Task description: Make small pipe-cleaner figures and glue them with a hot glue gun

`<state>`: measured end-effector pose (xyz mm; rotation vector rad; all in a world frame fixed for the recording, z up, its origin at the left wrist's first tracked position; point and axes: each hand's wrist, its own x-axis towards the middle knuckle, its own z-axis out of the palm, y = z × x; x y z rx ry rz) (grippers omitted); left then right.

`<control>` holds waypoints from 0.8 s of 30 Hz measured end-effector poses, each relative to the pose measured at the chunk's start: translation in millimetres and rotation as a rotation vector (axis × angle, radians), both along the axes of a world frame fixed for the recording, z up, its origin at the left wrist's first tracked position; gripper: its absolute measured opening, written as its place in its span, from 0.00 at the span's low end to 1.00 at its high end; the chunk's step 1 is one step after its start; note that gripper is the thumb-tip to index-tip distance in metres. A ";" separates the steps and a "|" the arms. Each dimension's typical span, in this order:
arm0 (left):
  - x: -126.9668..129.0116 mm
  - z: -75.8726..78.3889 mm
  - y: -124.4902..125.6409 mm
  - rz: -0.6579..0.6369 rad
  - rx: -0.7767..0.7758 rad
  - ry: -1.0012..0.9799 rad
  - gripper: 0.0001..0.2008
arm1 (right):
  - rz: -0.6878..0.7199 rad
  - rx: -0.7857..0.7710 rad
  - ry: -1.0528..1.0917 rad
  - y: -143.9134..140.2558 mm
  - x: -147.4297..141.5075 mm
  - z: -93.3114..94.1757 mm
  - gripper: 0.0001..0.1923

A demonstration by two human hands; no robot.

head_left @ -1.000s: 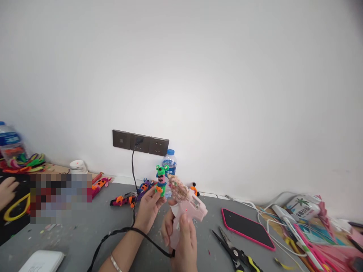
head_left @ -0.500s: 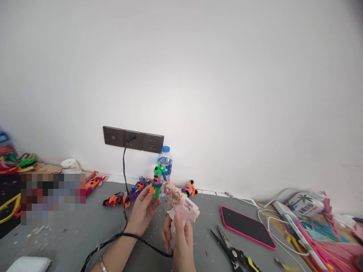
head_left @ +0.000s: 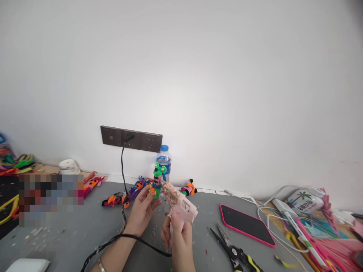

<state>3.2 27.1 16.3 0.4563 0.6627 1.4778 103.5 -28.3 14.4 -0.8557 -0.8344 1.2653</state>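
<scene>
Between the fingers of my left hand (head_left: pixel 142 211) is a small pipe-cleaner figure (head_left: pixel 157 181), green on top with round ears, a pink middle and a blue band. It is held upright above the table. My right hand (head_left: pixel 180 236) is wrapped round the handle of a pale pink hot glue gun (head_left: pixel 185 209). Its nozzle end, crusted with brownish residue, points up and left at the figure's side; whether the tip touches cannot be made out. A black cord (head_left: pixel 136 237) runs from the gun's handle across my left forearm.
Behind the figure stands a water bottle (head_left: pixel 164 155) beneath wall sockets (head_left: pixel 131 138). More pipe-cleaner figures (head_left: pixel 138 187) lie near the wall. To the right are a pink-cased phone (head_left: pixel 247 225), pliers (head_left: pixel 234 251) and white cables (head_left: pixel 269 226). A white object (head_left: pixel 30 265) sits front left.
The glue gun has tilted slightly in my right hand and shifted a little left. My left hand keeps the figure nearly still. The whole view has shifted slightly.
</scene>
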 end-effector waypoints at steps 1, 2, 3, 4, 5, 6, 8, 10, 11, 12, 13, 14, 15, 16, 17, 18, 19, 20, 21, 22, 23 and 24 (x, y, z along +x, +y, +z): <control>0.3 0.5 -0.5 -0.003 0.003 0.000 0.21 | -0.018 0.001 -0.001 0.3 -0.6 -2.2 0.31; 0.5 0.9 -0.9 -0.005 0.006 0.001 0.21 | -0.036 0.004 -0.001 0.7 -1.4 -5.0 0.31; 0.6 1.0 -1.3 -0.007 0.006 0.003 0.21 | -0.049 0.009 -0.004 1.2 -2.2 -8.0 0.30; 0.7 0.9 -1.5 -0.006 0.004 0.005 0.22 | -0.058 0.015 -0.005 1.6 -3.0 -10.8 0.30; 0.8 0.6 -1.6 -0.004 0.001 0.007 0.22 | -0.061 0.019 -0.006 2.0 -3.6 -13.0 0.30; 0.7 0.3 -1.6 -0.001 -0.004 0.009 0.23 | -0.066 0.022 -0.005 2.2 -4.0 -14.3 0.29; 0.7 -0.4 -1.3 0.000 -0.010 0.013 0.24 | -0.082 0.018 0.001 2.1 -4.2 -13.9 0.29; 0.6 -0.9 -1.0 0.000 -0.009 0.020 0.24 | -0.072 0.007 -0.002 1.6 -3.7 -10.3 0.30; 0.7 -0.9 -1.0 -0.002 -0.007 0.023 0.23 | -0.063 0.001 -0.009 1.2 -3.4 -8.0 0.30; 0.7 -0.8 -1.1 -0.002 -0.005 0.025 0.23 | -0.057 -0.005 -0.015 0.8 -3.0 -5.6 0.31; 0.8 -0.7 -1.3 -0.001 -0.004 0.024 0.23 | -0.052 -0.013 -0.022 0.5 -2.7 -3.5 0.31; 0.9 -0.5 -1.6 0.000 -0.002 0.022 0.22 | -0.054 -0.020 -0.027 0.2 -2.4 -1.7 0.31; 0.9 -0.3 -1.9 0.001 0.000 0.020 0.22 | -0.060 -0.028 -0.031 -0.1 -2.2 -0.4 0.31; 1.0 0.0 -2.2 0.002 0.003 0.018 0.22 | -0.062 -0.034 -0.035 -0.3 -2.0 0.3 0.31; 1.0 0.3 -2.4 0.003 0.005 0.018 0.22 | -0.061 -0.039 -0.038 -0.5 -1.9 0.6 0.31; 1.0 0.6 -2.5 0.003 0.006 0.017 0.22 | -0.059 -0.043 -0.039 -0.7 -1.9 0.4 0.31; 1.0 0.9 -2.5 0.003 0.009 0.018 0.22 | -0.061 -0.044 -0.038 -0.8 -1.9 -0.3 0.31; 1.0 1.2 -2.3 0.003 0.011 0.018 0.22 | -0.065 -0.045 -0.036 -1.0 -2.0 -1.5 0.31; 0.9 1.3 -2.1 0.004 0.013 0.018 0.22 | -0.068 -0.046 -0.034 -1.2 -2.1 -3.2 0.31; 0.9 1.2 -1.8 0.004 0.015 0.019 0.21 | -0.073 -0.048 -0.032 -1.4 -2.3 -5.3 0.31; 0.8 0.9 -1.6 0.007 0.016 0.020 0.21 | -0.075 -0.048 -0.031 -1.6 -2.7 -7.8 0.31; 0.6 0.4 -1.5 0.009 0.016 0.021 0.21 | -0.077 -0.048 -0.032 -1.7 -3.1 -10.6 0.30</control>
